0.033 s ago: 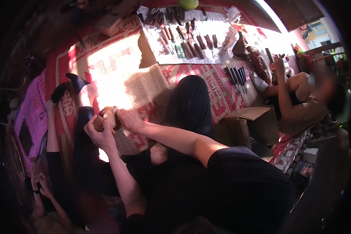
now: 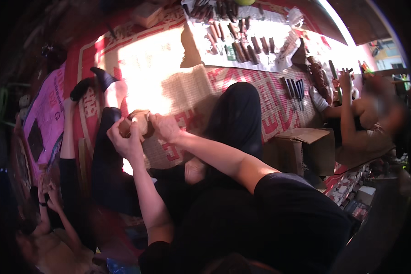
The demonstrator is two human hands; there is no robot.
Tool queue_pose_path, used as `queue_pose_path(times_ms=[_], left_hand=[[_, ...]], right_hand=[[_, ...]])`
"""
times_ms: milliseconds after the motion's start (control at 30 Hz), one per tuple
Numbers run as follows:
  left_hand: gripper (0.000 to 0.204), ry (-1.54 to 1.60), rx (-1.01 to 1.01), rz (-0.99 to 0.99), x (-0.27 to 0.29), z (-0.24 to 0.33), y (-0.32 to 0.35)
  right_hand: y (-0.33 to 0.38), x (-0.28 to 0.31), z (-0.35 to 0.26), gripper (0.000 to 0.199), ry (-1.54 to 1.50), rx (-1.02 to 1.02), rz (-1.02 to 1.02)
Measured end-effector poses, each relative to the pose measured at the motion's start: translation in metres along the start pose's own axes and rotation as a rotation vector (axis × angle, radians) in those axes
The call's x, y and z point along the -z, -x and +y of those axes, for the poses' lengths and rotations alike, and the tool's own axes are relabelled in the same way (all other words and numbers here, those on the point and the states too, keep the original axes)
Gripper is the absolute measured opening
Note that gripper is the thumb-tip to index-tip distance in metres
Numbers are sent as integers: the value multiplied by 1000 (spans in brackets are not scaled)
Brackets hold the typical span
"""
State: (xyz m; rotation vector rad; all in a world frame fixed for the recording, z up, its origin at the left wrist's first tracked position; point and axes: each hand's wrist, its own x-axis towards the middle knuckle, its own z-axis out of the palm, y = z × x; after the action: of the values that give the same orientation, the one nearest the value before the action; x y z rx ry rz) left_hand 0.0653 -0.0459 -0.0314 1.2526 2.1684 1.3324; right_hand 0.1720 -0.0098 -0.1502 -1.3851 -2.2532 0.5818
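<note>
Small tan wooden block (image 2: 139, 123) being gripped in both hands above the lap, over the red patterned mat (image 2: 265, 105) on the floor, roughly mid-mat toward its left edge. Left hand (image 2: 125, 141) cupping the block from below and behind, fingers (image 2: 116, 132) curled and pressed against its near face. Right hand (image 2: 166, 128) closing on the block's right side, fingers bent tight on the wood; cannot tell whether a small tool is pinched there too, too blurred. Block looking slightly tilted, shape partly hidden by knuckles.

No change visible against the other picture: same instant, same grip, block sitting at the same spot between the hands, so handling judged as steady holding or working of the piece, nothing released.

Moving outward: own black-trousered knee (image 2: 237, 114) rising just right of the hands. Sunlit patch glaring on the mat beyond the block. Cardboard box (image 2: 301, 146) standing open near the mat's right edge. Row of dark-handled carving tools (image 2: 242, 41) lying on a white cloth (image 2: 278, 64) along the far edge. Another person's arm (image 2: 351, 128) reaching near the right far corner, well apart. Further person sitting at the lower left, pink sheet (image 2: 45, 114) lying along the left edge.
</note>
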Motion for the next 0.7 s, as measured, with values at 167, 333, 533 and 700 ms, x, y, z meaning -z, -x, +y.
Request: queue_pose_path(times_ms=[167,333,533,700], left_hand=[[36,-64,25,18,-1,7,4],[33,-41,40,-22,-1,10,3],[32,143,96,44,9,-23,-11],[30,240,140,64,11,-19,-10]], right_hand=[[-9,2,6,23,74,-77,-33],[-5,-12,42,25,52,-178,-116],[-13,-1,14,20,-487,-192,78],[-14,15,7,26,-307,179,63]])
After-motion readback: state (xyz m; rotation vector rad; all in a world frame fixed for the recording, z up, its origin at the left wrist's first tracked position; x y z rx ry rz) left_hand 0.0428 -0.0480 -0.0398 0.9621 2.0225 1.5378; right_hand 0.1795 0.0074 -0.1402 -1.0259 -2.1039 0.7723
